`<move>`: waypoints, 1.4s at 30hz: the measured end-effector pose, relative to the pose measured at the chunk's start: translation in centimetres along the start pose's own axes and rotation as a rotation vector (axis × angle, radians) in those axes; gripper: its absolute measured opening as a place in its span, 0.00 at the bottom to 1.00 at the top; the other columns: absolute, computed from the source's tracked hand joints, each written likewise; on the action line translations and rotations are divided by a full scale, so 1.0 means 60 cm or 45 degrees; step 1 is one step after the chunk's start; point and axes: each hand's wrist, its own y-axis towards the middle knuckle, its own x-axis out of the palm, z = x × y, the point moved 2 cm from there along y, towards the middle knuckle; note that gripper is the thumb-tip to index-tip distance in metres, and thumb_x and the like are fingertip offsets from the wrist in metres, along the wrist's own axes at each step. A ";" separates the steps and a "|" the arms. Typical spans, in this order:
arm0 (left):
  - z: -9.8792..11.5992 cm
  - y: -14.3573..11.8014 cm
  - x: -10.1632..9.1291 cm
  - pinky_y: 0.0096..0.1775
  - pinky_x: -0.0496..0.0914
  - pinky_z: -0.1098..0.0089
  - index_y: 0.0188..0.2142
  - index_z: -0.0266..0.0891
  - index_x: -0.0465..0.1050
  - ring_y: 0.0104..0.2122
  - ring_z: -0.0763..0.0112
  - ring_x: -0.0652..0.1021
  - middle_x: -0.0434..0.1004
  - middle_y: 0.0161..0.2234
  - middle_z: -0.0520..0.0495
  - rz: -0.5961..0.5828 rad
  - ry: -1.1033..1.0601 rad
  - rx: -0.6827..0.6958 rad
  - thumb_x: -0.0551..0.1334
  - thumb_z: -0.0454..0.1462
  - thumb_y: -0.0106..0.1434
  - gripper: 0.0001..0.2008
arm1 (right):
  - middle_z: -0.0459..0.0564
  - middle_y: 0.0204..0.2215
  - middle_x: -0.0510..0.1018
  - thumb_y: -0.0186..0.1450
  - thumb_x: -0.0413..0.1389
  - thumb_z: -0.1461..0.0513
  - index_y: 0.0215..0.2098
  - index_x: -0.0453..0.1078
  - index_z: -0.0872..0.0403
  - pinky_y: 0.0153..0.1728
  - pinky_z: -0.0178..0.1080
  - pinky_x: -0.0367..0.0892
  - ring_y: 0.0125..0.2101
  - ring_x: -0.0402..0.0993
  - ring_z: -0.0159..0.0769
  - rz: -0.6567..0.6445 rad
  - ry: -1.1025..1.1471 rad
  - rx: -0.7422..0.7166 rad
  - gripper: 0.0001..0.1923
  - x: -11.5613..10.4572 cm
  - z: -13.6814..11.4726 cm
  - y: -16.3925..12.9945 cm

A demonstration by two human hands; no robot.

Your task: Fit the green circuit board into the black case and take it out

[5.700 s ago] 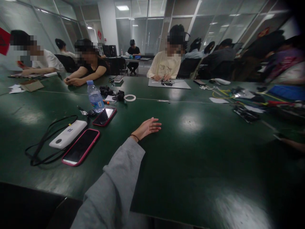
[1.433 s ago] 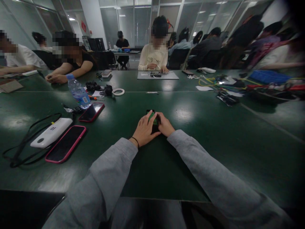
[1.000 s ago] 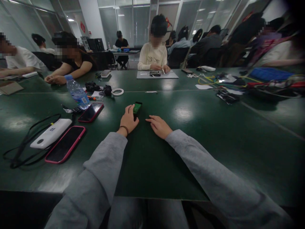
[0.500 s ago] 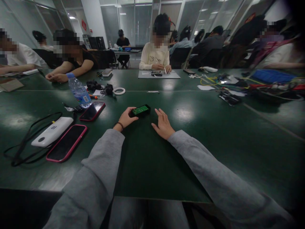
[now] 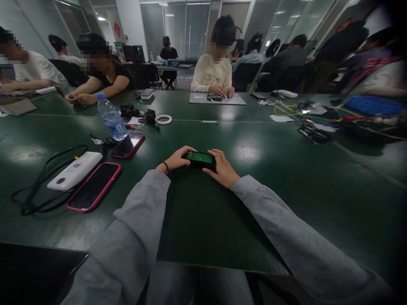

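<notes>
Between my two hands is a small black case with a green circuit board (image 5: 199, 157) showing on its upper face, marked by pale specks. My left hand (image 5: 178, 159) grips its left end, thumb at the near side and fingers at the far side. At the right end, my right hand (image 5: 221, 167) holds it in the same way, with the thumb along the near edge. The case is over the green table (image 5: 203, 220); whether it rests on the surface or is lifted slightly, I cannot tell.
To my left lie a white power bank (image 5: 75, 171) with a black cord, a red-edged phone (image 5: 94, 187) and another phone (image 5: 128, 145). Behind them stand a water bottle (image 5: 111, 117) and a tape roll (image 5: 163, 119). Cables (image 5: 314, 108) pile up at right. A person (image 5: 213, 72) works opposite.
My right hand has closed onto the right end of the circuit-board case, having been apart from it before. The case has turned level and shifted right and slightly nearer. The view has swung a little.
</notes>
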 end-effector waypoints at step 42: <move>-0.033 0.012 -0.001 0.49 0.65 0.61 0.46 0.36 0.69 0.45 0.65 0.73 0.73 0.45 0.42 0.273 0.168 0.004 0.62 0.48 0.56 0.24 | 0.59 0.52 0.62 0.63 0.52 0.50 0.61 0.47 0.54 0.49 0.55 0.64 0.51 0.61 0.50 -0.032 -0.063 0.023 0.34 -0.009 -0.013 0.001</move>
